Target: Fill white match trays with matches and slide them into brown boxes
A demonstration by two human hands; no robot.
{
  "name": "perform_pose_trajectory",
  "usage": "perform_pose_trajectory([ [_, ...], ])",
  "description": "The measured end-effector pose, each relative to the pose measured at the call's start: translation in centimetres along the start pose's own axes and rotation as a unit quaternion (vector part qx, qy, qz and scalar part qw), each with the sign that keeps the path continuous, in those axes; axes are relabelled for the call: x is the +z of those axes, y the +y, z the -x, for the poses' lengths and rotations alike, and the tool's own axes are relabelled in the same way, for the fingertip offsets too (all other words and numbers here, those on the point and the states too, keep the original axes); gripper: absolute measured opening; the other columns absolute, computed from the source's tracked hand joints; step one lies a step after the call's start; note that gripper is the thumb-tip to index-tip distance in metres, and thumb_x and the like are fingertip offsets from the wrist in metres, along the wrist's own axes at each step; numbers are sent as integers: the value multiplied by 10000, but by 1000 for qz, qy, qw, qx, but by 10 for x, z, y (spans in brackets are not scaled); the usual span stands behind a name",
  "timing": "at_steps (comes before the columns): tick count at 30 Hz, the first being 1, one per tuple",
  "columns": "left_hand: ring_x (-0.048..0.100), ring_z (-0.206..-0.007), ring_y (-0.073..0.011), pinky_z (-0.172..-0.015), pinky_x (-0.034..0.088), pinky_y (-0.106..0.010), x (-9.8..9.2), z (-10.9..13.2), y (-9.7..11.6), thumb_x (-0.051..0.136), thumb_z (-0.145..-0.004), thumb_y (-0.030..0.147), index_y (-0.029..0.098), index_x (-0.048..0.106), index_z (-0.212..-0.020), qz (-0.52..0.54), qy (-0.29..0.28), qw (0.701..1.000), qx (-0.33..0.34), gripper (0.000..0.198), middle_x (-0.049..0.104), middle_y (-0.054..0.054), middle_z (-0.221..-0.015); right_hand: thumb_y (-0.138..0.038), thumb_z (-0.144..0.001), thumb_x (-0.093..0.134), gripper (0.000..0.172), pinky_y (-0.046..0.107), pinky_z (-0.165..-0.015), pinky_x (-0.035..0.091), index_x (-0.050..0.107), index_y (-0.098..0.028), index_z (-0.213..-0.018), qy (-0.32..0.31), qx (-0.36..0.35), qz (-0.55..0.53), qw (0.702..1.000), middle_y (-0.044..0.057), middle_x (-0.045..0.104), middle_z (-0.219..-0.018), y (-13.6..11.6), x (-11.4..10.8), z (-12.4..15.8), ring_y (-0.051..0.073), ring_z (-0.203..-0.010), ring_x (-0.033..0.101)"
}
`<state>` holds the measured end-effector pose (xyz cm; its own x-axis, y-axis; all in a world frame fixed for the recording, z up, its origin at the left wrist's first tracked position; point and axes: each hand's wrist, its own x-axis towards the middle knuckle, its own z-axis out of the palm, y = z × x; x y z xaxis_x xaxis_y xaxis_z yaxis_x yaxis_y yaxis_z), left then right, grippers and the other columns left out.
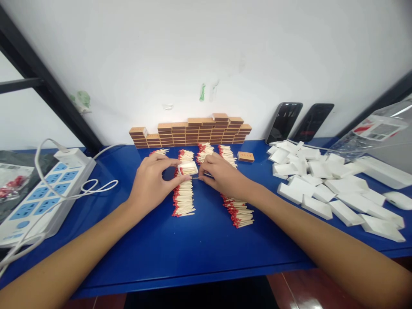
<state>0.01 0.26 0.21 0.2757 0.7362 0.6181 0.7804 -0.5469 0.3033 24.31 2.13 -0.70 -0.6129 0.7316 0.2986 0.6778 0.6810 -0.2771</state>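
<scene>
My left hand (pixel 151 178) grips a small white matchbox tray (pixel 192 165) by its left end, thumb in front and fingers behind. Some matches lie inside the tray. Just to the right, my right hand (pixel 222 176) is closed in a pinch, with a thin matchstick (pixel 195 178) sticking out from its fingertips toward the tray. Below the tray, a row of red-headed matches (pixel 184 199) lies on the blue table (pixel 154 257). Another row of matches (pixel 240 212) runs partly hidden under my right wrist. More match piles (pixel 228 153) lie behind my hands.
Stacked brown matchboxes (pixel 193 133) line the wall, and a single matchbox (pixel 246 156) lies before them. Many white trays (pixel 317 206) are heaped at right, near two phones (pixel 285 122) leaning on the wall. A power strip (pixel 48 193) with looped white cable stands at left.
</scene>
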Motion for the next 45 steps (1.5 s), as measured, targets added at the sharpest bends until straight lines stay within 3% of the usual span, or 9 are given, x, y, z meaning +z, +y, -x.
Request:
perform_pose_trajectory([
  [5,699,-991,-253,-914,537,-388,-1,0,0,895,-766,486,236,794,-1039,7,-5,1000,-3,384,763,-62,-1040,-48,-914,579,182,382,-901,447,704,-179,-935,-25,-4,-34,999,92,598,-976,4,-6,6,248,-1010,501],
  [9,700,-993,-252,-925,536,-396,-1,0,1,890,-770,493,230,793,-1044,7,-8,1000,-1,392,764,-62,-1042,-68,-946,542,223,382,-894,438,705,-187,-851,-26,-10,-44,999,88,577,-952,1,-5,8,245,-1004,496],
  [14,698,-995,-242,-922,533,-385,-1,1,0,890,-773,490,227,793,-1048,7,-7,1000,4,393,761,-61,-1037,-60,-915,551,199,362,-870,441,703,-186,-893,16,-10,-45,999,80,611,-945,2,-10,7,226,-967,520],
  [17,698,-996,-240,-927,531,-385,0,1,-1,893,-770,489,229,791,-1048,9,-4,1000,6,394,761,-59,-1037,-213,-872,686,26,366,-817,446,678,-191,-861,29,34,-17,999,65,633,-895,2,-16,9,226,-908,550],
  [20,699,-1006,-246,-936,530,-393,0,1,-1,892,-769,496,233,789,-1051,9,-6,1000,3,400,764,-63,-1045,-329,-847,737,160,366,-774,454,653,-203,-795,-5,61,3,998,59,649,-851,-2,-16,12,230,-882,569],
  [27,701,-994,-245,-919,536,-384,-1,0,0,892,-768,496,233,789,-1040,9,-4,1000,3,392,761,-60,-1043,-182,-907,635,84,374,-825,464,668,-194,-830,-4,47,28,999,86,655,-901,-5,-6,9,241,-922,572],
  [36,701,-977,-240,-900,530,-369,0,1,-1,880,-778,507,228,794,-1065,4,6,1000,27,410,760,-59,-1029,-240,-956,615,99,391,-851,425,667,-169,-910,77,80,77,991,93,643,-914,19,-4,0,252,-918,534],
  [39,703,-970,-237,-888,532,-365,0,0,0,888,-771,497,226,796,-1061,2,8,1000,29,407,759,-56,-1016,-275,-940,657,122,383,-838,420,674,-174,-874,68,88,73,991,93,643,-916,23,0,-5,252,-924,532],
  [45,701,-966,-231,-890,533,-365,-1,0,-1,888,-775,494,236,794,-1051,4,6,1000,25,389,760,-51,-1022,-171,-933,613,147,372,-842,418,667,-175,-797,48,96,85,991,94,646,-887,27,3,-8,251,-927,538],
])
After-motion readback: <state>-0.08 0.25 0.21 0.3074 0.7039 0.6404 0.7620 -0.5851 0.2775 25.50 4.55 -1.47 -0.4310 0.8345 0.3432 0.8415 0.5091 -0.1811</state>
